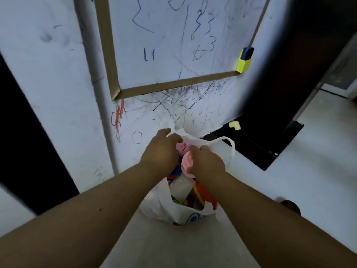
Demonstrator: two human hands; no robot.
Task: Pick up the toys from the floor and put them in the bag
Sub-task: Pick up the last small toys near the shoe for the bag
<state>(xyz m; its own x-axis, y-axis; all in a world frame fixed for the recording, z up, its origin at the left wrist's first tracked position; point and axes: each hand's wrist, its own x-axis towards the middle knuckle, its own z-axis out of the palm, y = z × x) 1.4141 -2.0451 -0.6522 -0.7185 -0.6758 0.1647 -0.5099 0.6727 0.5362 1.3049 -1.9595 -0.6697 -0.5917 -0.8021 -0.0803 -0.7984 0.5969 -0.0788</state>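
- White plastic bag [155, 202] stands on the floor [309, 161] against the scribbled wall [63, 93], straight ahead of and below both hands. Its mouth faces up and it is already crowded with toys: an orange toy [204, 192], a translucent bottle [182, 187] and a pink figure [181, 147] near the far rim.
- Left hand [162, 149]: fingers curled over the bag's far rim, apparently gripping it to keep the mouth open.
- Right hand [207, 161]: fingers wrapped round a pink ridged toy [188, 164], holding it from the right side.
- Key relation: the pink ridged toy sits directly over the bag's mouth, between the two hands, and touches or lies just above the pile; I cannot tell which. Its long axis runs roughly away from the person, toward the wall.
- Right hand is the nearer, as it carries the toy. The left only steadies the bag.
- Judgement: the coming move is downward, a push or release into the pile. The bag is nearly full, so the toy may perch on top.
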